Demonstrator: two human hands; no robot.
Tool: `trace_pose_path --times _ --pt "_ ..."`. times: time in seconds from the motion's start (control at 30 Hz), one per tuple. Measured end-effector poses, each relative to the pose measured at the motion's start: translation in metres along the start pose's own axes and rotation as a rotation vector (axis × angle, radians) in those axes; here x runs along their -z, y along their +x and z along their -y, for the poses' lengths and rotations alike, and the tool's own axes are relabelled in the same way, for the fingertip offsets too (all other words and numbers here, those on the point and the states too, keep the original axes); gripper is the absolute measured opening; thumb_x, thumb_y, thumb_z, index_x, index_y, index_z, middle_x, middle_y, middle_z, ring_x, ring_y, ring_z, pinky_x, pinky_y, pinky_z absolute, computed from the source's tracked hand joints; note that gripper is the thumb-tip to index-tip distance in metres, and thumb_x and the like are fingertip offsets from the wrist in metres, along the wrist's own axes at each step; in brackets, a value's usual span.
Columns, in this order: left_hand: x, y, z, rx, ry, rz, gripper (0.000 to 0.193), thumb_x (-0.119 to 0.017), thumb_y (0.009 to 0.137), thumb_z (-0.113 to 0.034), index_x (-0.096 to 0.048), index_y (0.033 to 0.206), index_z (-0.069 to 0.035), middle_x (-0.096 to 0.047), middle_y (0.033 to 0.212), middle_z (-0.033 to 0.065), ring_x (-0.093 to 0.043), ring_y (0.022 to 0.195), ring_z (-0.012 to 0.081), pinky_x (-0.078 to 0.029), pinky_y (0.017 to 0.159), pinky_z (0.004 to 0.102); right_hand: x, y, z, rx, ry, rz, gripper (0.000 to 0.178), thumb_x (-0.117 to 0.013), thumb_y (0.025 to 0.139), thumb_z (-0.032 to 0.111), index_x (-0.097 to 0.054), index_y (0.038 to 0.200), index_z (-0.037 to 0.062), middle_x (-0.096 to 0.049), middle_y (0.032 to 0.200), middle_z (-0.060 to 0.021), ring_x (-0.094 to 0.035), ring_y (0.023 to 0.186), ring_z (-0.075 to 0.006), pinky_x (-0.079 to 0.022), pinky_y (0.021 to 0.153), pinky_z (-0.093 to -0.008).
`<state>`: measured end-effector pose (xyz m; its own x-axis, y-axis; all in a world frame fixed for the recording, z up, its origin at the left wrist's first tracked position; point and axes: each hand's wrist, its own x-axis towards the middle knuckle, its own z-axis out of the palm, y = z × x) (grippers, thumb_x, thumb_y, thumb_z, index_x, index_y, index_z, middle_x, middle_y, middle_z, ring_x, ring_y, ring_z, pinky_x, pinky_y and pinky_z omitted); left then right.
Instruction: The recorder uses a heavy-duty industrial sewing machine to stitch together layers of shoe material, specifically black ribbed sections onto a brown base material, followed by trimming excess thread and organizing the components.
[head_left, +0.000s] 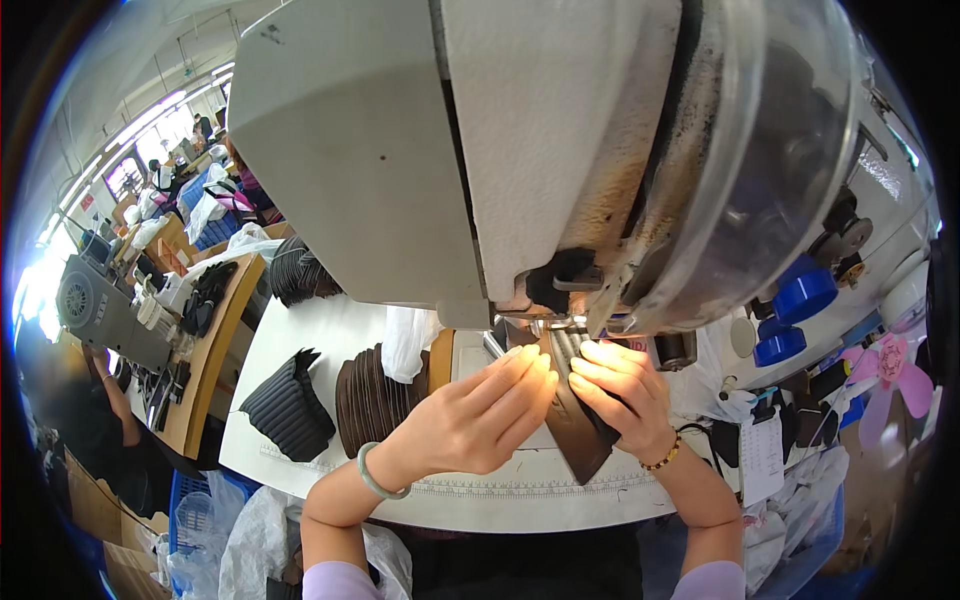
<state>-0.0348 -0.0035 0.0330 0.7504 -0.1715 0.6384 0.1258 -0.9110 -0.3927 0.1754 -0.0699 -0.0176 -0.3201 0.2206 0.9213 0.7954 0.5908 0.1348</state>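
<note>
A dark brown leather-like piece (577, 445) reaches from beneath the head of a large pale grey machine (370, 150) toward me, its pointed end nearest me. My left hand (475, 415) is closed at the piece's left edge, fingertips together close under the machine head. On the other side, my right hand (625, 395) has its fingers bent and pressed onto the piece. Bright light falls on both sets of fingertips. Fingers and machine partly hide the piece's far end.
Left of my hands on the white table (300, 340) are a row of brown pieces (375, 400) and a black ribbed stack (290, 410). A clear domed cover (770, 150) is on the machine. Right are blue caps (800, 295) and a pink fan (890, 365). A person (95, 420) sits far left.
</note>
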Motion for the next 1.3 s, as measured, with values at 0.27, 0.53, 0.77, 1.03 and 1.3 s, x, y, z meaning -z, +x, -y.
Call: trace_pose_path --times 0.27,0.53,0.77,1.03,1.3 --pt "-0.005 -0.003 -0.013 0.056 0.042 -0.058 0.036 -0.062 0.072 -0.005 -0.064 0.105 0.009 -0.063 0.099 0.0140 -0.064 0.097 0.0267 -0.056 0.089 0.0350 -0.001 0.001 0.002 -0.040 0.031 0.019 0.033 -0.068 0.072 0.010 -0.068 0.104 0.0046 -0.066 0.098 -0.0035 -0.061 0.079 -0.0171 -0.051 0.077 -0.0364" --pt "-0.013 -0.005 -0.009 0.058 0.023 -0.176 0.041 -0.060 0.061 -0.004 -0.069 0.099 0.006 -0.067 0.094 0.0115 -0.069 0.089 0.0241 -0.060 0.077 0.0299 0.000 0.000 0.006 -0.040 -0.024 0.047 0.033 -0.070 0.070 0.012 -0.068 0.103 0.0059 -0.068 0.106 -0.0047 -0.061 0.076 -0.0133 -0.044 0.065 -0.0291" --pt "-0.017 -0.009 0.010 0.128 -0.127 -0.183 0.041 -0.063 0.061 -0.002 -0.067 0.101 0.006 -0.067 0.098 0.0131 -0.068 0.090 0.0269 -0.058 0.072 0.0323 -0.011 0.009 0.011 -0.085 -0.059 0.022 0.032 -0.068 0.069 0.002 -0.069 0.102 0.0027 -0.068 0.103 -0.0058 -0.066 0.088 -0.0205 -0.054 0.084 -0.0386" --pt "-0.017 -0.011 -0.003 0.117 -0.052 -0.137 0.039 -0.063 0.071 -0.009 -0.063 0.107 0.006 -0.063 0.099 0.0138 -0.065 0.097 0.0292 -0.056 0.083 0.0350 -0.013 0.000 0.006 -0.085 0.016 -0.001 0.035 -0.071 0.068 0.001 -0.069 0.103 0.0042 -0.066 0.108 -0.0080 -0.066 0.093 -0.0223 -0.053 0.085 -0.0429" --pt "-0.009 -0.009 0.000 0.151 -0.174 -0.117 0.050 -0.061 0.058 -0.003 -0.063 0.106 0.007 -0.063 0.101 0.0149 -0.065 0.099 0.0300 -0.057 0.083 0.0360 -0.005 -0.001 -0.001 -0.008 0.073 0.024 0.032 -0.071 0.069 0.000 -0.069 0.101 0.0034 -0.064 0.104 -0.0064 -0.063 0.083 -0.0186 -0.051 0.081 -0.0409"
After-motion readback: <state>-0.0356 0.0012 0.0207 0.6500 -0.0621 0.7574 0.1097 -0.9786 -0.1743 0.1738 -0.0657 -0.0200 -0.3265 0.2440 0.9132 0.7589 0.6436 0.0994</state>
